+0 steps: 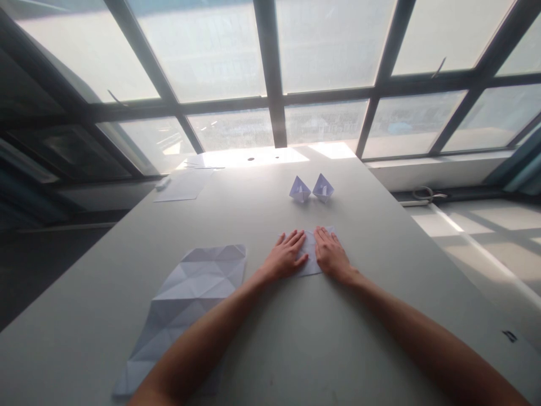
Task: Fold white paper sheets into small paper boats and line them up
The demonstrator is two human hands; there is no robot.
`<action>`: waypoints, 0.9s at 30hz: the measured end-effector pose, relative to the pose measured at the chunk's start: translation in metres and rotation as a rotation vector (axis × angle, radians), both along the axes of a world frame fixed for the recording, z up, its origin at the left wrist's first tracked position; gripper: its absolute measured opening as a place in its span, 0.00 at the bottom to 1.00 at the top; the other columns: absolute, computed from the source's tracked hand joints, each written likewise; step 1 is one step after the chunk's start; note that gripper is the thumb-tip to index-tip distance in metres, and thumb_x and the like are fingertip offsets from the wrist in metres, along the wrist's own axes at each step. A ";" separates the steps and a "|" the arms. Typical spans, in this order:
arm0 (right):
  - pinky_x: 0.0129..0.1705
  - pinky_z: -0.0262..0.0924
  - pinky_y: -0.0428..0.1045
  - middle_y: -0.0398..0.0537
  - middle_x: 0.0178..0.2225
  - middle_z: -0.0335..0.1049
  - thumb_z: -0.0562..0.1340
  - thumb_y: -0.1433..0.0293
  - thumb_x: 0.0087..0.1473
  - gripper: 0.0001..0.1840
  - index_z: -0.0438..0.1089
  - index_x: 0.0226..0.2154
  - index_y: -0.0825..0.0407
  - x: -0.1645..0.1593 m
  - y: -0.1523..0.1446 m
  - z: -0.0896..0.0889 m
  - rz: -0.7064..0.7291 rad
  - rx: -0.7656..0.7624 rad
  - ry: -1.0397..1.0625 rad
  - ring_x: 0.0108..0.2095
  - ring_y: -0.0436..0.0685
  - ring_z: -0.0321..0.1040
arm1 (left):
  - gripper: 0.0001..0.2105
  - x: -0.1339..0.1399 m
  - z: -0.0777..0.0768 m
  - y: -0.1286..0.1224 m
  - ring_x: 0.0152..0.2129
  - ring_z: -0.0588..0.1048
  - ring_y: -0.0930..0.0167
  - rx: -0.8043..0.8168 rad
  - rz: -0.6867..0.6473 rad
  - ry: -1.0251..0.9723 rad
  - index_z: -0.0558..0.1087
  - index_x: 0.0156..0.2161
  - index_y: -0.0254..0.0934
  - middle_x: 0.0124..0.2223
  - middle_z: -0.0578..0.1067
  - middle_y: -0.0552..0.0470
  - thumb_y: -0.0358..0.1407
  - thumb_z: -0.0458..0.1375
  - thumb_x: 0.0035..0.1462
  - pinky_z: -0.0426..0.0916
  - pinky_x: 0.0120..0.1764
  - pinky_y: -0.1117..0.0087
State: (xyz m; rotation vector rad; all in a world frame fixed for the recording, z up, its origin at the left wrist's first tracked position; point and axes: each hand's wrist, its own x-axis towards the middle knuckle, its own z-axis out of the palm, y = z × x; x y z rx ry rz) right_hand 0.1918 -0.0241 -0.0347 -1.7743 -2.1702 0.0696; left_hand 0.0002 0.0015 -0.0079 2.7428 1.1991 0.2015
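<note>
We have both hands laid on a small piece of folded paper (310, 255) on the white table (380, 327), out in front of us and just nearer than two standing paper boats (300, 192). Our left hand (288, 255) lies palm down over the paper's left part, fingers a little spread and the thumb apart, pointing in toward the middle. Our right hand (332, 254) covers the right part, its fingers straight and close together; we cannot tell where its thumb lies. Neither hand seems to pinch anything.

We judge the step in hand to be pressing or smoothing the paper flat. From here, a next move calls for even weight from both palms, so that the paper neither slips nor skews, and then a gentle release before any edge is taken up.

A large creased sheet (192, 282) lies to our left, partly behind our left forearm, and a plain sheet (183, 187) rests farther off.
</note>
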 end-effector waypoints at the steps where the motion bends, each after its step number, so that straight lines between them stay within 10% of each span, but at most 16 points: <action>1: 0.67 0.35 0.56 0.59 0.67 0.50 0.47 0.73 0.61 0.30 0.54 0.65 0.64 0.000 0.000 0.000 0.000 -0.001 0.000 0.67 0.60 0.43 | 0.31 0.000 0.000 0.000 0.68 0.45 0.66 -0.001 0.002 0.001 0.48 0.69 0.38 0.71 0.49 0.48 0.49 0.44 0.65 0.38 0.66 0.59; 27: 0.67 0.36 0.57 0.59 0.67 0.49 0.47 0.73 0.61 0.31 0.53 0.65 0.64 0.001 0.000 0.001 0.000 -0.005 -0.005 0.67 0.59 0.43 | 0.31 0.001 0.000 0.000 0.68 0.45 0.67 0.001 -0.001 0.000 0.48 0.69 0.38 0.71 0.49 0.49 0.50 0.43 0.66 0.38 0.67 0.59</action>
